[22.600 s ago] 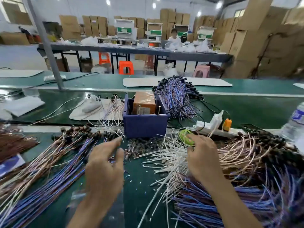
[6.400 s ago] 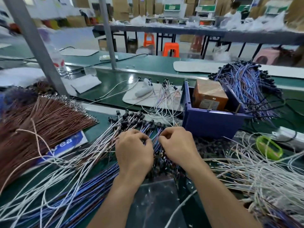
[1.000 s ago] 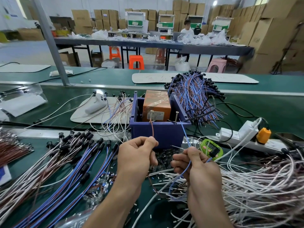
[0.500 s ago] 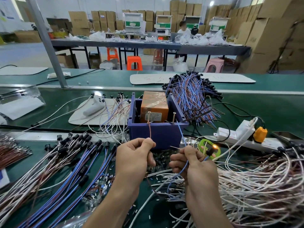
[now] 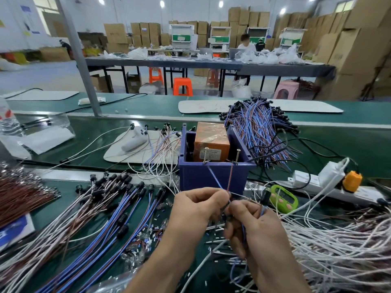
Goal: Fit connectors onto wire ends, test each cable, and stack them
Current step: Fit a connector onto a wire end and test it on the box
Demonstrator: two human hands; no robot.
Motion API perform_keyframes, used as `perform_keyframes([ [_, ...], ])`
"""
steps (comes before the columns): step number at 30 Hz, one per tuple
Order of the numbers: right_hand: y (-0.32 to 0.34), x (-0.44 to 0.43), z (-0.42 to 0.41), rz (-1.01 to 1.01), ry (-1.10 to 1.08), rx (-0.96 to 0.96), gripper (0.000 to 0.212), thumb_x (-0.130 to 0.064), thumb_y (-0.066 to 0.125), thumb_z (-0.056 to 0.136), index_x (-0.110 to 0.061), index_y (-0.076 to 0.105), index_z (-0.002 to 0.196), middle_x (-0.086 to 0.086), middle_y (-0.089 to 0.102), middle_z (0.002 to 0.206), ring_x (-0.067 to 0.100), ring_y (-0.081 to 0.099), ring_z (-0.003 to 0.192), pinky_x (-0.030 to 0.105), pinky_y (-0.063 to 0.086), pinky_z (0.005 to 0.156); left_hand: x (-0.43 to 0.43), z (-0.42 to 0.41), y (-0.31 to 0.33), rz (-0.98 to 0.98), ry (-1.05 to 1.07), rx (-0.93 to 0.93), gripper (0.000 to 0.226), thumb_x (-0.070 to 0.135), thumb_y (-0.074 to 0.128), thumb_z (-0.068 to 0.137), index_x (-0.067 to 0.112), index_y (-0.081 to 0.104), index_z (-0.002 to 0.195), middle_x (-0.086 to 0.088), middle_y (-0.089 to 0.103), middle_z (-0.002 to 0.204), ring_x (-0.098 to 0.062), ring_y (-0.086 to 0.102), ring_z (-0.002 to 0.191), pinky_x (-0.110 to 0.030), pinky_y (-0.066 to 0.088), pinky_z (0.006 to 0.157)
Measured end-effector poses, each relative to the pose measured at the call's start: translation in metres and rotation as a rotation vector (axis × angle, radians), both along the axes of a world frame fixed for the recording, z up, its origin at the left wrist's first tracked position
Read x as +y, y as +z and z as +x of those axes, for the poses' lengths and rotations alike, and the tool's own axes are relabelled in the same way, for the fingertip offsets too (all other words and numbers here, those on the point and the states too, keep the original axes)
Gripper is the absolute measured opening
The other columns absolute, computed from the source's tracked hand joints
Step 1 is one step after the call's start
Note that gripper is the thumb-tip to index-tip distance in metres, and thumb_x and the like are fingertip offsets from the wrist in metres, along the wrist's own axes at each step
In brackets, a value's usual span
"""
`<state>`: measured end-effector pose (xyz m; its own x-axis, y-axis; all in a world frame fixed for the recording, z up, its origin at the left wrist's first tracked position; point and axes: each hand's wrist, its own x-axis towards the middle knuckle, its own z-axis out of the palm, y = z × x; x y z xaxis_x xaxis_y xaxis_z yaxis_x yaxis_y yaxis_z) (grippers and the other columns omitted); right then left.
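My left hand (image 5: 196, 210) and my right hand (image 5: 254, 227) meet in front of the blue box (image 5: 211, 176). Between them they pinch one cable's thin blue wire (image 5: 213, 176) and brown wire (image 5: 231, 176). The blue wire runs up to the left screw (image 5: 205, 155) on the box rim, the brown wire to the right screw (image 5: 238, 153). The cable's black connector (image 5: 264, 197) sticks out just above my right hand. Cables with black connectors (image 5: 105, 208) lie fanned out at the left. Loose white wires (image 5: 338, 240) are heaped at the right.
An orange block (image 5: 211, 140) sits inside the blue box. A green device (image 5: 284, 199) and a white power strip (image 5: 313, 180) lie to the right. Behind the box is a blue-and-brown cable bundle (image 5: 258, 127). Brown wires (image 5: 19, 197) lie far left.
My hands have come together. The wire ends have swapped screws: the blue one now touches the left screw, the brown one the right. The lamp glow by the connector is gone.
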<state>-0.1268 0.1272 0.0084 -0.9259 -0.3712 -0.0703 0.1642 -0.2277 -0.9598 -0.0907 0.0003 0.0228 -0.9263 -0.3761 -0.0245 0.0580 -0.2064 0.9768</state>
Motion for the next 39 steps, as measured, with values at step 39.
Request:
perform_keyframes([
  [39, 0.051, 0.235, 0.044, 0.486, -0.359, 0.094, 0.025, 0.01, 0.044, 0.097, -0.012, 0.056, 0.101, 0.004, 0.066, 0.065, 0.01, 0.047, 0.046, 0.02, 0.035, 0.04, 0.092, 0.036, 0.028, -0.641, -0.394, -0.243, 0.018, 0.03, 0.087, 0.078, 0.021, 0.079, 0.065, -0.003, 0.069, 0.057, -0.01, 0.051, 0.047, -0.023, 0.041, 0.047],
])
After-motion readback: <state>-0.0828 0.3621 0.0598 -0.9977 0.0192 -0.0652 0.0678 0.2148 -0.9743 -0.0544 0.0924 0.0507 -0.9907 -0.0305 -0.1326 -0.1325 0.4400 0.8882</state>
